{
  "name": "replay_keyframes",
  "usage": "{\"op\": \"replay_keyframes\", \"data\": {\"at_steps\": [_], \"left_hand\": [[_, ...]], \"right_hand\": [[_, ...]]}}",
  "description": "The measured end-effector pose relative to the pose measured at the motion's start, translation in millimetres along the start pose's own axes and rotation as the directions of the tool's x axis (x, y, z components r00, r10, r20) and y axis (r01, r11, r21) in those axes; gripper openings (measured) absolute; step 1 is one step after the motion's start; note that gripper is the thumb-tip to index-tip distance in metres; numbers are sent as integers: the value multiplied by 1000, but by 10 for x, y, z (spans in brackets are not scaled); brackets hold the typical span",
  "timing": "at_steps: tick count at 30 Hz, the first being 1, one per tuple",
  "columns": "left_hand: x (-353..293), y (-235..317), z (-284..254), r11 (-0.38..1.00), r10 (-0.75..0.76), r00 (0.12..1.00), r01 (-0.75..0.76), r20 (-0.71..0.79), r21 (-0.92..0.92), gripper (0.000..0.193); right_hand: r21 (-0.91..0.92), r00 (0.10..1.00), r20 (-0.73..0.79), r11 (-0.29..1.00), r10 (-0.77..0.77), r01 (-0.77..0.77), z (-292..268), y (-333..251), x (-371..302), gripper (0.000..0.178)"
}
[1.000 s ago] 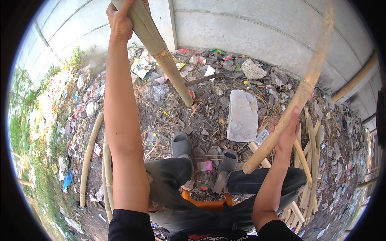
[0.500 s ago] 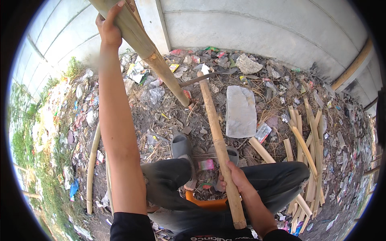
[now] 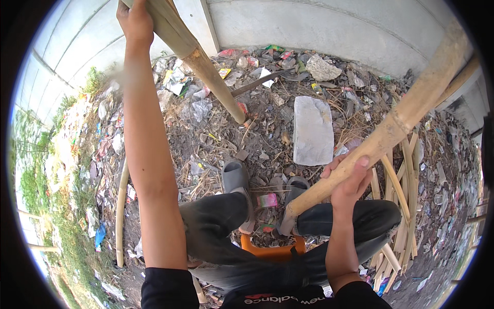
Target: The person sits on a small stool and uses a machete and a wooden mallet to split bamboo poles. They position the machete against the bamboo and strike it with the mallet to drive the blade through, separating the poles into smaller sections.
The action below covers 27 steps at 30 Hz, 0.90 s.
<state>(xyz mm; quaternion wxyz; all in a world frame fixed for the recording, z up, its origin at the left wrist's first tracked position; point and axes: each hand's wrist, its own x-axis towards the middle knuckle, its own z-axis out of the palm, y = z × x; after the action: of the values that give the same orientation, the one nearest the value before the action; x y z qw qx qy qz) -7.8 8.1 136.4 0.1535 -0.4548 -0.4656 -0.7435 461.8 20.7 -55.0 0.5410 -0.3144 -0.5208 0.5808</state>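
My left hand (image 3: 135, 20) grips a thick bamboo pole (image 3: 206, 72) high up at the top left; the pole slants down and its lower end rests on the littered ground ahead of my feet. My right hand (image 3: 350, 180) is closed around a second bamboo pole (image 3: 406, 116) that rises from near my right knee toward the upper right. I sit on a low orange stool (image 3: 272, 251) with grey slip-on shoes (image 3: 235, 177) on my feet.
A flat grey stone slab (image 3: 312, 131) lies just beyond my feet. Split bamboo strips (image 3: 399, 206) are piled at my right, and a thin curved cane (image 3: 121, 216) lies at my left. Litter covers the ground below a grey concrete wall (image 3: 319, 26). Grass grows at far left.
My right hand has swung its pole from a short, near-upright stick in front of my legs out to the right, so it now slants up to the upper right. The left hand keeps its grip.
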Motion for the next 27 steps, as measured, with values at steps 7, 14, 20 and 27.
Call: {"op": "replay_keyframes", "data": {"at_steps": [7,14,20,27], "left_hand": [[-7,27,112,989,-96,992,105,87,-106,57],[126,-175,-152,994,-107,989,109,-104,19,56],[49,-29,-351,995,58,975,-38,-215,94,54],[16,-68,-195,1000,-17,986,14,-165,-15,56]], "right_hand": [[-735,749,283,637,600,-233,46,2216,-607,62],[-316,798,245,823,551,-472,445,832,103,57],[50,957,237,986,-167,160,924,303,491,49],[-753,654,278,583,704,-307,319,2276,-653,60]]}}
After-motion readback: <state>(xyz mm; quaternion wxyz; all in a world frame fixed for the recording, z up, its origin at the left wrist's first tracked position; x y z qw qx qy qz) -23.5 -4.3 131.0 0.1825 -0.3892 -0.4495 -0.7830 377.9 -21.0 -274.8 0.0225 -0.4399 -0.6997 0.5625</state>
